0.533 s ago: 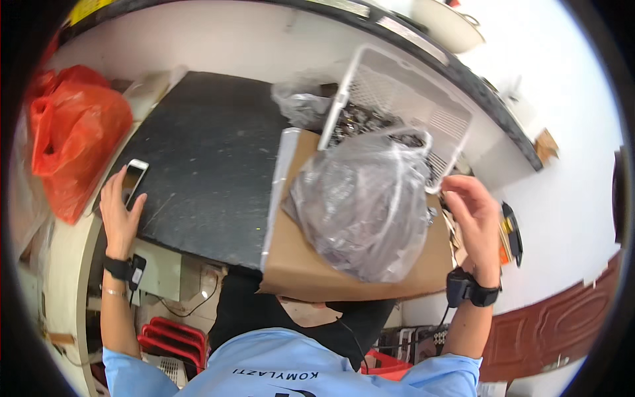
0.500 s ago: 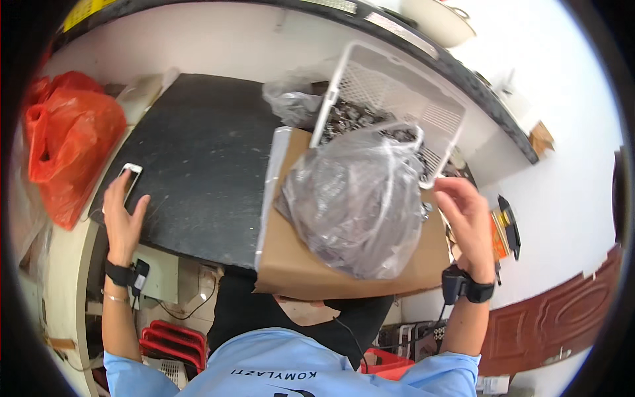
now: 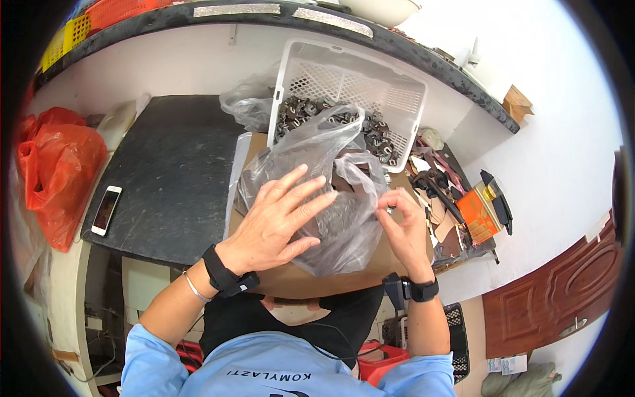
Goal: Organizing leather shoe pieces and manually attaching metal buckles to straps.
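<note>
A clear plastic bag (image 3: 340, 248) sits on brown cardboard (image 3: 284, 283) in front of me, its loose handles up and dark brown pieces showing in its mouth. My left hand (image 3: 274, 221) lies over the bag's left side, fingers spread and holding nothing. On the other side my right hand (image 3: 408, 231) pinches the bag's edge between thumb and fingers. Right behind the bag, a white plastic crate (image 3: 422, 109) holds many small dark pieces (image 3: 297, 112) with metal fittings. A white phone (image 3: 106, 210) rests on the black tabletop, away from both hands.
An orange-and-yellow can (image 3: 477, 217) stands at the right among scraps and a dark-handled tool (image 3: 442, 198). At the far left is a red plastic bag (image 3: 63, 175). A dark shelf (image 3: 264, 21) runs along the wall above the crate. Another clear bag (image 3: 248, 102) lies beside the crate.
My left hand has left the phone and come right to the plastic bag. My right hand has moved in and taken the bag's edge. The bag's mouth now shows dark pieces; the view has shifted.
</note>
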The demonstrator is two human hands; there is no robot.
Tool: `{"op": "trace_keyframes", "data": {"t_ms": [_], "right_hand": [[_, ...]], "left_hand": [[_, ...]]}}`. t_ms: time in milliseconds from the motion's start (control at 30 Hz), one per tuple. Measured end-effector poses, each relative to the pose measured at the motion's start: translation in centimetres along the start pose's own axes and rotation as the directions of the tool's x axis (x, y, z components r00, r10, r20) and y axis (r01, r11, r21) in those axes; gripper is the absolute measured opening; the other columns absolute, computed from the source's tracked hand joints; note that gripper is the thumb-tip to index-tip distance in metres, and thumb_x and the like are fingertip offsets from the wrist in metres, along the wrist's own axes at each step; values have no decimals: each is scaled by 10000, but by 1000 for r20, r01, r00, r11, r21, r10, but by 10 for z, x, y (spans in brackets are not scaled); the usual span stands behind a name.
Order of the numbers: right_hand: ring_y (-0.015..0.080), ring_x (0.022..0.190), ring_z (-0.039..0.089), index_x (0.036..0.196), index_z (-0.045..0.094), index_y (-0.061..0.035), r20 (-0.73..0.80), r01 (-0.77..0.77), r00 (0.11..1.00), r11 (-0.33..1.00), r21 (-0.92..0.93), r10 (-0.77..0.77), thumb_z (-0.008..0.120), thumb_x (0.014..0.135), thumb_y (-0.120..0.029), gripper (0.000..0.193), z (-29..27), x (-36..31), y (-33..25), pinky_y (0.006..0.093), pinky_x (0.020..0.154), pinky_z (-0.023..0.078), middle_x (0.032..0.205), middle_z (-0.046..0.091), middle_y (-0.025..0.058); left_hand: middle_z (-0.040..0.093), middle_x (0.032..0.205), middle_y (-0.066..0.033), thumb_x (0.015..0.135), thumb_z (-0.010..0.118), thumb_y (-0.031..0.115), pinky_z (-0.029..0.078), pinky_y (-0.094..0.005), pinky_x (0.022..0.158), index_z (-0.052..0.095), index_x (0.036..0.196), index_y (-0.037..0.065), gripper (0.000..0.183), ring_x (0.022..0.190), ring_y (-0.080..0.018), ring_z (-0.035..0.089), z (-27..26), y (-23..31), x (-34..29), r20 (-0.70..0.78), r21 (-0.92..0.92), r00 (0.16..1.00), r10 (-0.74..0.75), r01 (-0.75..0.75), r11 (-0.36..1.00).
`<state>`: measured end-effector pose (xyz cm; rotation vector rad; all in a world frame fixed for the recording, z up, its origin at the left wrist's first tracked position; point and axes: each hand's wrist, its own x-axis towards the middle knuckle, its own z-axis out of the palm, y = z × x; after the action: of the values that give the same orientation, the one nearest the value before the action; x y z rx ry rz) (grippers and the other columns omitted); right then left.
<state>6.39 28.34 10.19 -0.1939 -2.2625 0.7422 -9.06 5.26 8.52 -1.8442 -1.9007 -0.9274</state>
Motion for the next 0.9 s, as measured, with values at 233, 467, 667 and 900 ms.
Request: {"op": "trace_keyframes", "data": {"t_ms": [233, 467, 667, 900], "right_hand": [[231, 922, 630, 882, 663, -12, 144, -15, 990, 991, 134, -4, 664, 785, 60, 121, -22, -34, 2, 331, 844, 487, 953, 657, 81], [259, 919, 623, 886, 663, -33, 174, 63, 982, 993, 97, -79, 677, 769, 59, 149, -40, -37, -2, 350, 829, 485, 948, 659, 81], [286, 915, 599, 865, 647, -31, 273, 155, 951, 988, -7, -147, 688, 726, 57, 169, -42, -41, -1, 367, 815, 482, 974, 643, 79], [289, 962, 609, 892, 661, -42, 355, 160, 922, 987, 5, -151, 691, 737, 37, 177, -48, -40, -7, 382, 851, 488, 978, 637, 83]], "left_hand": [[305, 1564, -139, 683, 836, 236, 239, -571, 1148, 515, 1416, 244, 801, 1467, -411, 210, 18, 16, 18, 68, 51, 997, 30, -34, 998], [558, 1329, -101, 684, 799, 143, 192, -622, 1163, 635, 753, 93, 184, 1426, -350, 339, 26, -9, 19, 45, 224, 988, 151, -157, 962], [530, 1371, -77, 675, 793, 128, 189, -606, 1170, 664, 1071, 119, 416, 1432, -340, 332, 21, 3, 22, 5, 54, 993, 118, -118, 992], [609, 1133, -57, 694, 736, 77, 231, -586, 1170, 643, 914, 85, 238, 1262, -263, 503, 33, -12, 16, 61, 86, 983, 175, -180, 980]]}}
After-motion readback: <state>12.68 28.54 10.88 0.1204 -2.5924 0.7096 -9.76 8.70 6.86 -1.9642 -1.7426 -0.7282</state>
